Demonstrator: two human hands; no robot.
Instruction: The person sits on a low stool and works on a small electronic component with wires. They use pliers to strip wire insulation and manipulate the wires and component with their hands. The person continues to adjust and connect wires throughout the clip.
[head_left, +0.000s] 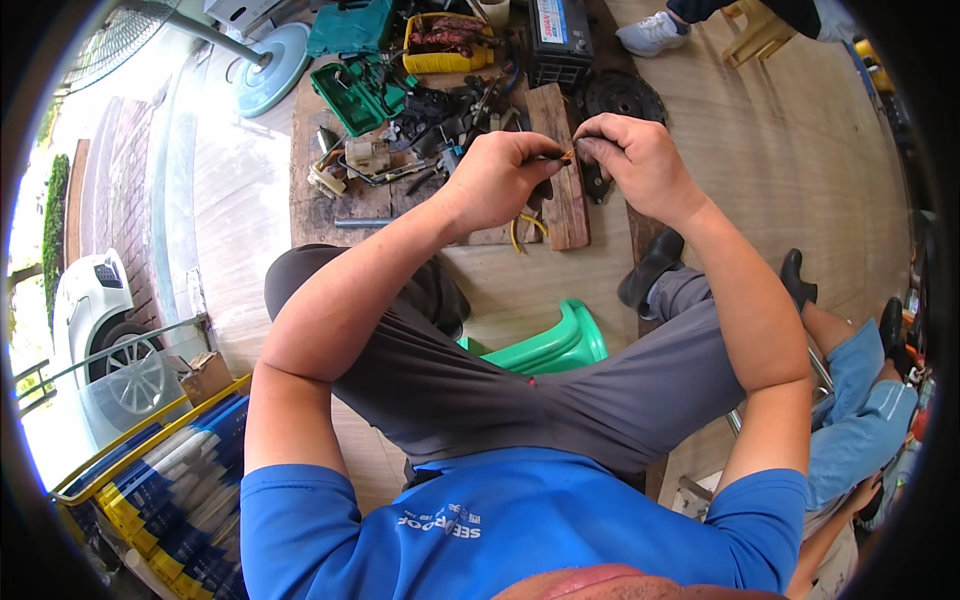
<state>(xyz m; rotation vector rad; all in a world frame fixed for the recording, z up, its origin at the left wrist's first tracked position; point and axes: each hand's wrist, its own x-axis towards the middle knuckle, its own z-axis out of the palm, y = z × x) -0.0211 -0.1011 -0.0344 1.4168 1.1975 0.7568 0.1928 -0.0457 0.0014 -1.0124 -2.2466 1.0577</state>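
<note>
My left hand (505, 180) is closed in a pinch over the wooden block, thumb and forefinger together on a thin wire. The wire's frayed, copper-orange end (567, 157) sticks out from the fingertips toward my right hand. Just across from it, my right hand (640, 165) is also pinched; whatever lies between its fingertips is hidden or too small to name. Beneath both hands runs a long, worn wooden block (570, 215). A yellow wire (515, 235) curves out below my left hand; I cannot tell whether it joins the held one.
Loose parts and cables (440, 120) crowd the board, beside an open green tool case (355, 95) and a yellow container (447, 50). A black battery (560, 45) and a dark round disc (625, 97) lie beyond. Between my legs is a green stool (555, 340). Another person sits at right.
</note>
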